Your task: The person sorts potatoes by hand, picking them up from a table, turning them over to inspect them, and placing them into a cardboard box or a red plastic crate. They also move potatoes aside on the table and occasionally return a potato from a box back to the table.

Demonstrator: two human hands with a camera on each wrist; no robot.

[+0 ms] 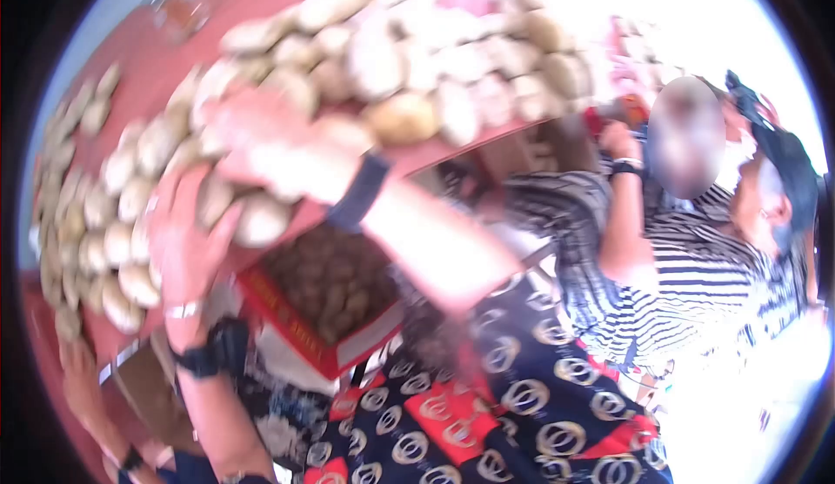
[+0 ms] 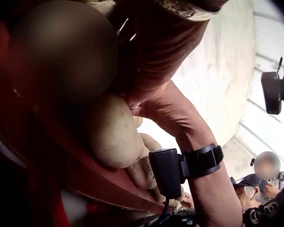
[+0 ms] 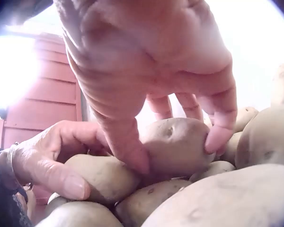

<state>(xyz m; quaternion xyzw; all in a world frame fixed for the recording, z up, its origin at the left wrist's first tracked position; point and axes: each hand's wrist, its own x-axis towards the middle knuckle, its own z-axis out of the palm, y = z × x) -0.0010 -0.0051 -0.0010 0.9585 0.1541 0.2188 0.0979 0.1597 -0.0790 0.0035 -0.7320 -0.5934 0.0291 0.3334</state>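
My right hand reaches over the near side of a potato pile. In the right wrist view its thumb and fingers grip a pale, rounded potato from above, among other potatoes. Just beside it, my left hand lies over potatoes near the table's edge. Its thumb and fingers span another potato in the right wrist view. The left wrist view has a large potato close to the left hand, with the right hand behind it.
Potatoes lie heaped across the red table. Below its edge stands a red box of smaller potatoes. Another person's arm reaches in at lower left. People in striped clothes are close on the right.
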